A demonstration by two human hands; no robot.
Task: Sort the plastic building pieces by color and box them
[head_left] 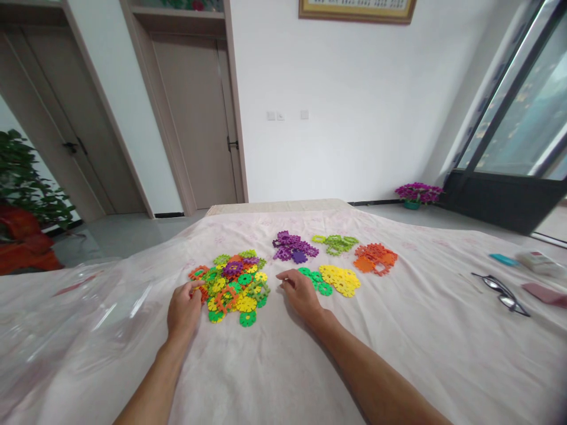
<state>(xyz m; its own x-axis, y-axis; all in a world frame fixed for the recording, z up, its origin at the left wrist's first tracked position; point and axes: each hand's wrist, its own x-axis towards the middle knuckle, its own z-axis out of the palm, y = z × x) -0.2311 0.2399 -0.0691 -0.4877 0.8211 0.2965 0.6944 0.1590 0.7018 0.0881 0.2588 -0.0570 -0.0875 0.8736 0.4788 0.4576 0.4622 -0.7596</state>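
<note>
A mixed heap of flat plastic interlocking discs and notched pieces [237, 286] lies on the cloth, in yellow, green, orange and purple. My left hand [183, 307] rests at its left edge, fingertips touching the pieces beside an orange one; the fingers look loosely apart and hold nothing I can make out. My right hand [301, 295] hovers between this heap and the green discs [325, 289], its index finger and thumb apart with nothing visible between them. Sorted by colour around it are purple pieces [292, 245], light green pieces [340, 243], orange pieces [375, 260] and yellow discs [340, 280].
A pale patterned cloth [248, 378] covers the table. Clear plastic packaging [106, 313] spreads at the left. Black-framed glasses [502, 294], a blue item [504, 260] and a pink item [543, 293] lie at the right. Beyond stand doors and a pot of purple flowers [419, 193].
</note>
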